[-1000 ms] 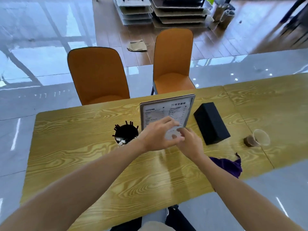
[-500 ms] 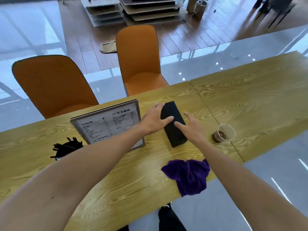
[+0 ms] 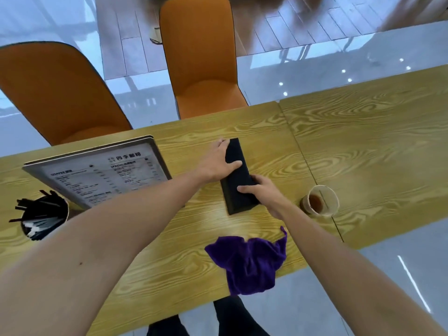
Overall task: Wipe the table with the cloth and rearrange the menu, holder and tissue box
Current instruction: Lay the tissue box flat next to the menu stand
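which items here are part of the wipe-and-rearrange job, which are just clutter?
Job: purple cloth, menu, holder of black sticks, black tissue box under left hand and right hand, table.
Clutter: paper cup, orange chairs.

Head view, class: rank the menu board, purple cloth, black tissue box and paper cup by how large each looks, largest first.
1. menu board
2. purple cloth; it lies nearer the camera, so its rank is unsure
3. black tissue box, partly covered by both hands
4. paper cup
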{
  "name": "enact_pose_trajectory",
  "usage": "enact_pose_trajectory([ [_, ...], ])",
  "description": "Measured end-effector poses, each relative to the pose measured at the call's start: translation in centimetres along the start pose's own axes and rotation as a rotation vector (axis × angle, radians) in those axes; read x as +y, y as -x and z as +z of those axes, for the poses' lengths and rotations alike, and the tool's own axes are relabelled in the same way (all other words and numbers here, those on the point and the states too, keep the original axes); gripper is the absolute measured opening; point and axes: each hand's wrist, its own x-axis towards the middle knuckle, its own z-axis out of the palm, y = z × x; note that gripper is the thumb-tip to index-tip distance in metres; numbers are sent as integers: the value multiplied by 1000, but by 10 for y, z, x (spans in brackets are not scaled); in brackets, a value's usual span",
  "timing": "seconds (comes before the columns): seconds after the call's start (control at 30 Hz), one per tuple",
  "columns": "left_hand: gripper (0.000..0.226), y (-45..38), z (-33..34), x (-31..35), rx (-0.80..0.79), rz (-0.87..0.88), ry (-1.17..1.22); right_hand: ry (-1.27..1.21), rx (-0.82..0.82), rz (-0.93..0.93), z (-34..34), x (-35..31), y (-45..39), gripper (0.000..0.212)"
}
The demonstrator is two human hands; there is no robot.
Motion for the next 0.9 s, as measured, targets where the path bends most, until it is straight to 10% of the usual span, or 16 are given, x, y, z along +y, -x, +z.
enact_pose_trajectory([
  [0.53, 59, 51, 11, -17, 218, -314, 285, 1027, 109, -390, -8, -31, -4, 38],
  [0.9, 29, 95, 61, -66, 172, -392, 380, 1248, 121, -567, 13, 36, -1, 48],
])
